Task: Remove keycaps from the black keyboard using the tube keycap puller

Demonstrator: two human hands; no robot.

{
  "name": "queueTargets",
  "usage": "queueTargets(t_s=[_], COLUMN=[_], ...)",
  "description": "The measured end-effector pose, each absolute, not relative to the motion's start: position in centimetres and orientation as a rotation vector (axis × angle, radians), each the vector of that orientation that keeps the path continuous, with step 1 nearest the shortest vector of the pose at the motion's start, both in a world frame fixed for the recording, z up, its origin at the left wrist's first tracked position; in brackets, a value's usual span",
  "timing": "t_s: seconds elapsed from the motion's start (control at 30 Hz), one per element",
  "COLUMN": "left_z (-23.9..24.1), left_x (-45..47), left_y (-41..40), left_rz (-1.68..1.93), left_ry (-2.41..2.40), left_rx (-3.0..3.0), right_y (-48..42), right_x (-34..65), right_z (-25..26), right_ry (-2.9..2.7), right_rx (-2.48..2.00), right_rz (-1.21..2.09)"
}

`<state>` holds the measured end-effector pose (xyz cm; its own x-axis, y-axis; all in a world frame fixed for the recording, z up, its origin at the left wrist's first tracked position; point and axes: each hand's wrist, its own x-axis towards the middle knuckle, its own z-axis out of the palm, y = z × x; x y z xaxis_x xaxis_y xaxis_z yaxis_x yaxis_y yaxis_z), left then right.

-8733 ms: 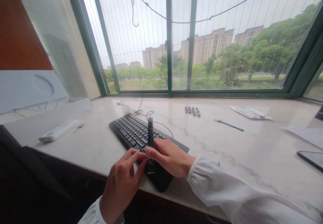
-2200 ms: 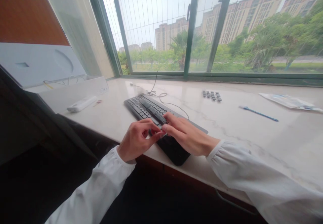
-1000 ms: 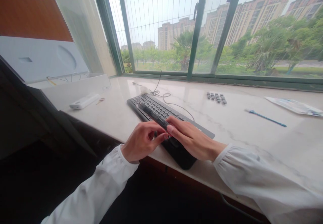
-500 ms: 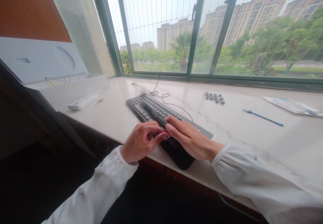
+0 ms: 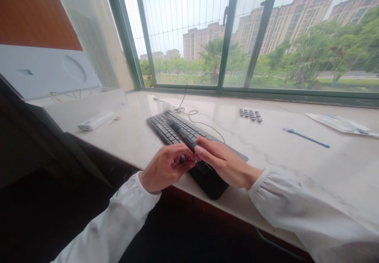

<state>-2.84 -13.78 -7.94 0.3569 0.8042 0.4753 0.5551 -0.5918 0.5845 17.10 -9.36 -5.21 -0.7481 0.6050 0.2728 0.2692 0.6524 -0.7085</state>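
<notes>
A black keyboard [image 5: 161, 128] lies slantwise on the pale marble counter, its near end at the counter's edge. Over its keys, my right hand [image 5: 223, 162] grips a slim black tool [image 5: 182, 134] with a wider dark far end, apparently a brush. My left hand [image 5: 166, 166] is closed beside it, thumb and fingers pinched together at the tool's near part. A small dark thing shows inside the left fingers, too hidden to name. Under the hands, the near part of the keyboard [image 5: 214, 188] is dark, its details mostly covered.
Several loose keycaps [image 5: 250, 115] sit in rows near the window. To their right lie a blue stick-like tool [image 5: 309, 138] and a flat white packet [image 5: 340, 124]. A thin cable [image 5: 194, 113] coils behind the keyboard. At left are a white device [image 5: 96, 121] and an open white box [image 5: 85, 103].
Both hands keep nearly the same pose over the keyboard, with the left fingers shifting slightly at the tool. The whole view has moved a little.
</notes>
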Motion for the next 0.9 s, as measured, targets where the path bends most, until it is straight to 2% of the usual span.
queueTargets(t_s=[0.27, 0.9], left_z=[-7.91, -8.01], left_x=[-3.22, -2.9], left_y=[-13.71, -13.85], left_rz=[1.094, 1.182], left_ry=[1.313, 1.226], left_rx=[2.222, 2.282], right_y=[-9.49, -9.37], right_x=[17.11, 17.09], right_z=[-5.05, -5.17], right_ry=[-2.323, -2.337], right_rx=[-0.693, -0.657], right_rz=[0.933, 0.934])
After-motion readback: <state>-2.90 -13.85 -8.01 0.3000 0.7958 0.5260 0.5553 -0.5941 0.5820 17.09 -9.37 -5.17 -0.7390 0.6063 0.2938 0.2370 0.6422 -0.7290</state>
